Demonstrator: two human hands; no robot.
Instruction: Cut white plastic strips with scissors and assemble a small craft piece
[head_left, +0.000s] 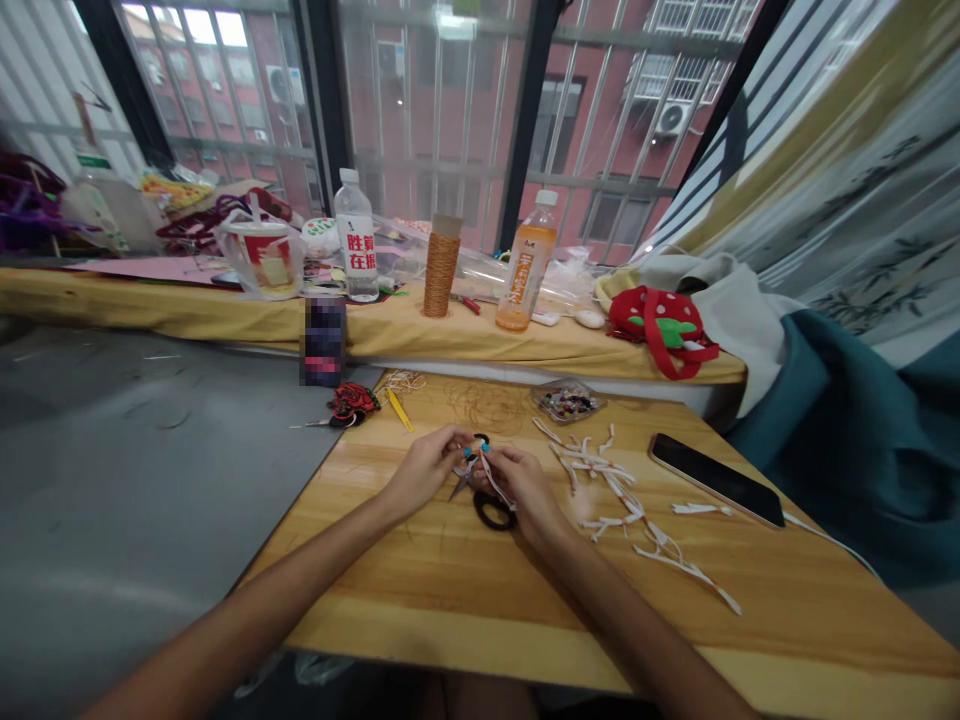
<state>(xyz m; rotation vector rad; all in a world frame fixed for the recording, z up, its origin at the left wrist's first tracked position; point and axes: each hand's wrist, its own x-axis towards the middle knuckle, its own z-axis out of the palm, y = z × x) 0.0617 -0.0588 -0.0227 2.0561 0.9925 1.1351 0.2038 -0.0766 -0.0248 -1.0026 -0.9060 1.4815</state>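
Observation:
Both my hands meet over the middle of a wooden table (525,600). My left hand (426,468) is closed in a pinch on a small piece with a white strip and blue bits (472,458). My right hand (521,485) is closed too, fingers pinched on the same small piece. A pair of black-handled scissors (491,508) lies on the table just under and between the hands, its metal tip pointing left. I cannot make out exactly what the small piece is.
Several white strip scraps (622,500) lie to the right, with a phone (716,480) beyond them. A tray of beads (568,402), a yellow tool (400,410) and a red-black bundle (352,403) sit farther back. Bottles (356,245), a twine spool (441,268) and a strawberry bag (664,325) stand on the yellow-covered ledge.

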